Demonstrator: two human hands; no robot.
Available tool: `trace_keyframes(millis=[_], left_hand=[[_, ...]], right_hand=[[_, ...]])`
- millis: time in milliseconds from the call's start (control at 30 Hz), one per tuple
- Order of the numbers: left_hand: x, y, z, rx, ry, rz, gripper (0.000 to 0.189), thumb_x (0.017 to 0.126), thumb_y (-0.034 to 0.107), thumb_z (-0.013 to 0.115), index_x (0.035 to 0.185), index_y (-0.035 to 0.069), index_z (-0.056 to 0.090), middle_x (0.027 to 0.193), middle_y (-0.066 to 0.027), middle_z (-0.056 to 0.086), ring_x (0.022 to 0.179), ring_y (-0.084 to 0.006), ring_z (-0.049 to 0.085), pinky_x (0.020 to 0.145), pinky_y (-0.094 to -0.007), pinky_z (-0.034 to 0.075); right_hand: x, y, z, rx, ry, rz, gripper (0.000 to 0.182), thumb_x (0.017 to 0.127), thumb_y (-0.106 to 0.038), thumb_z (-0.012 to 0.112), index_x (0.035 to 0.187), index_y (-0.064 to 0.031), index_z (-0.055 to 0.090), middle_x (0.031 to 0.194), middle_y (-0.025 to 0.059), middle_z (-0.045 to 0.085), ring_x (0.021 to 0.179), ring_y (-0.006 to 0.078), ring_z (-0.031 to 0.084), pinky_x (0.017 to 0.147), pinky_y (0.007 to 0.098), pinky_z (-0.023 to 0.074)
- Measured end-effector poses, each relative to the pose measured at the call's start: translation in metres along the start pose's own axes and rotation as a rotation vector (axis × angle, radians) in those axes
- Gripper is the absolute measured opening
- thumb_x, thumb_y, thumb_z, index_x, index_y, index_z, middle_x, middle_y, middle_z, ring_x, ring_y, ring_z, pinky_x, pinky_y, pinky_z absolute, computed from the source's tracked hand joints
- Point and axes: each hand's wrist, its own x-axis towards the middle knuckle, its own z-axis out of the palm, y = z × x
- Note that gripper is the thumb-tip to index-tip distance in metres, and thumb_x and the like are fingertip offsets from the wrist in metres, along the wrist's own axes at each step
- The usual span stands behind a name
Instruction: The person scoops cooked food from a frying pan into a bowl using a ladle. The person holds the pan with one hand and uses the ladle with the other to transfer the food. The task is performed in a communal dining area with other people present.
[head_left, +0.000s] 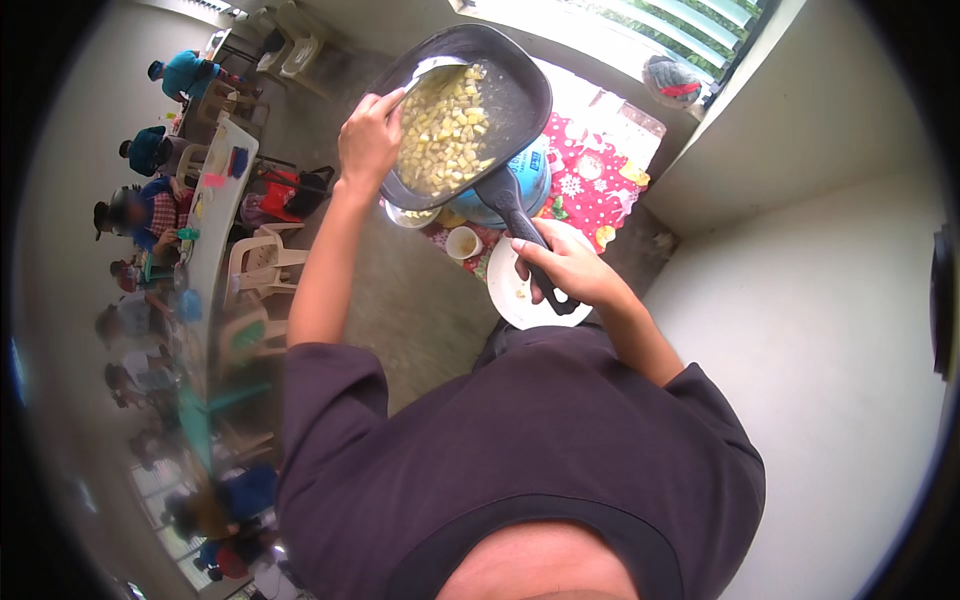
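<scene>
A square black frying pan (517, 97) with a black handle is raised and tilted over a small table. My right hand (566, 262) grips its handle. My left hand (369, 139) holds a metal spoon or turner (441, 63) whose head rests inside the pan. Diced pale-yellow food pieces (450, 142) in some liquid are gathered on the pan's left side. Beneath the pan sits a blue gas stove or canister-like object (534, 180), partly hidden. A white plate (504, 281) with a few crumbs lies under my right hand.
A white cup (463, 243) and a bowl with pale bits (414, 217) stand on the red patterned tablecloth (592, 187). A wrapped grey and red bundle (673, 81) sits by the louvred window. Walls are close at right. Several people sit at long tables (217, 202) with plastic chairs at left.
</scene>
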Motion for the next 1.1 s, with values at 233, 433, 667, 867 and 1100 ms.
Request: trace_keyframes(millis=[233,433,667,867,1100], left_hand=[[-0.042,-0.004,-0.043,-0.074,0.068,-0.122,0.024,0.096,0.012,0.068,0.119,0.009,0.076,0.103,-0.0124,0.073,0.091,-0.0314,0.071,0.082,-0.0409,0.055],[-0.081,-0.007,-0.068,-0.112,0.194,-0.216,0.025,0.098,0.011,0.067,0.121,0.007,0.075,0.100,-0.0145,0.073,0.087,-0.0306,0.071,0.080,-0.0400,0.054],[-0.123,0.014,-0.061,-0.186,0.102,-0.295,0.026,0.096,0.009,0.069,0.121,0.004,0.075,0.098,-0.0138,0.073,0.080,-0.0284,0.071,0.074,-0.0390,0.054],[-0.135,0.027,-0.063,-0.191,0.214,-0.253,0.027,0.096,0.007,0.069,0.122,0.005,0.074,0.097,-0.0126,0.073,0.078,-0.0269,0.070,0.074,-0.0387,0.054],[-0.164,0.011,-0.043,-0.875,0.437,-0.565,0.027,0.105,0.013,0.063,0.128,0.000,0.071,0.092,-0.0023,0.071,0.075,-0.0075,0.058,0.066,-0.0257,0.049]], right_hand=[[0.003,0.005,0.000,0.029,-0.008,0.020,0.032,0.107,-0.033,0.058,0.120,-0.0042,0.052,0.082,0.0046,0.064,0.056,0.0121,0.063,0.053,0.0282,0.0533],[0.005,0.009,-0.002,0.012,-0.006,0.023,0.036,0.107,-0.032,0.057,0.129,-0.0039,0.052,0.083,0.0046,0.063,0.055,0.0118,0.062,0.052,0.0279,0.0534],[0.005,0.012,-0.003,0.028,-0.006,0.004,0.036,0.108,-0.032,0.057,0.130,-0.0038,0.052,0.084,0.0049,0.063,0.056,0.0120,0.062,0.054,0.0278,0.0537],[0.003,0.004,0.002,-0.028,0.001,0.001,0.037,0.108,-0.030,0.057,0.132,-0.0018,0.055,0.081,0.0050,0.062,0.056,0.0125,0.063,0.054,0.0264,0.0527],[-0.001,-0.001,0.004,-0.161,0.113,0.021,0.042,0.104,-0.034,0.062,0.127,-0.0002,0.056,0.085,0.0051,0.064,0.061,0.0146,0.067,0.056,0.0274,0.0515]])
